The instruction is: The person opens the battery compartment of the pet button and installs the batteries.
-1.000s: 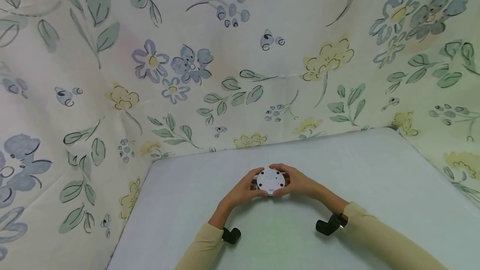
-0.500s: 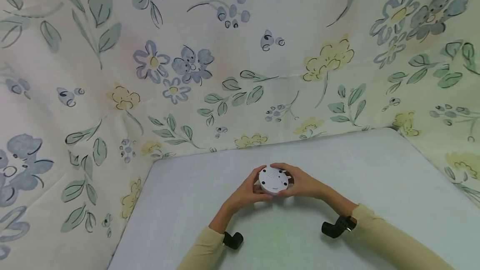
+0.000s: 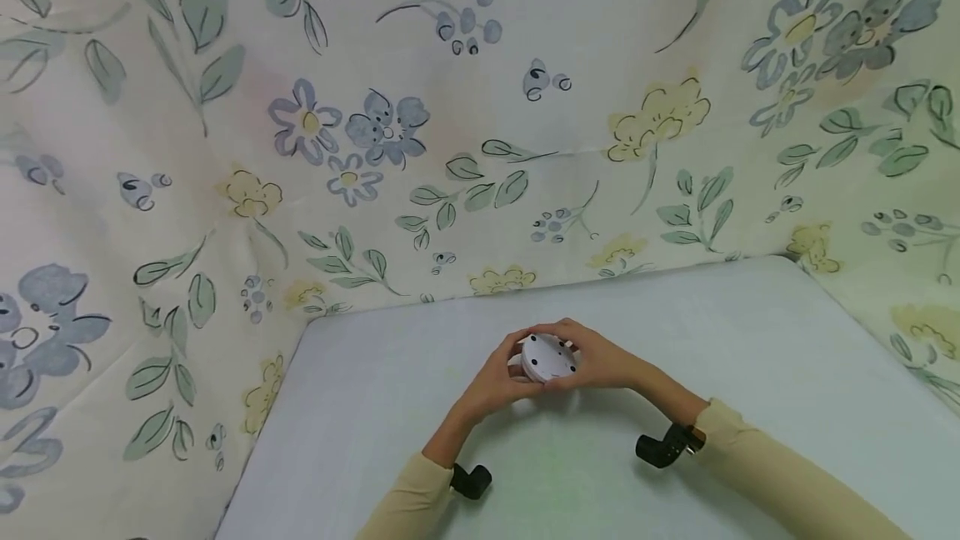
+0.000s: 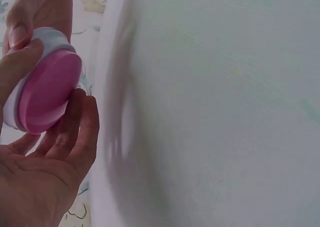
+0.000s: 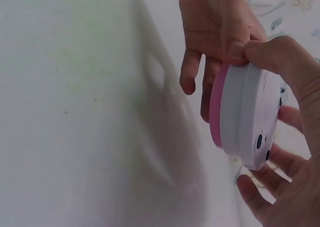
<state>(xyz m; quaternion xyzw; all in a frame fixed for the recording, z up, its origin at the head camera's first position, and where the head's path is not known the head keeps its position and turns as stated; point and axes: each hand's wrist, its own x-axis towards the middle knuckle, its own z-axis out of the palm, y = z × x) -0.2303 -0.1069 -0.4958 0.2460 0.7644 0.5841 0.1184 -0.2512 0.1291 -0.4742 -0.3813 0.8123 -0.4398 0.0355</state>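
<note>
Both hands hold a round white device with a pink face, raised above the table. In the head view the device point(image 3: 549, 358) shows its white back, with several black round feet, tilted toward the right. My left hand point(image 3: 492, 379) grips its left edge, and my right hand point(image 3: 606, 361) grips the right edge. Seen from the left wrist, the smooth pink face point(image 4: 51, 93) is turned toward the camera, with fingertips at its rim. The right wrist view shows the device edge-on, its white back point(image 5: 266, 112) to the right; the two thumbs meet at its upper edge.
Below the hands lies a table with a pale white-green cover point(image 3: 540, 473). A floral curtain point(image 3: 480, 107) hangs behind it and along the sides. Black wrist cameras sit on both wrists, the left one point(image 3: 471, 482) and the right one point(image 3: 663, 446).
The device has turned in the hands, from its back facing the head camera to a tilt toward the right. Both hands have shifted slightly right and stayed on it.
</note>
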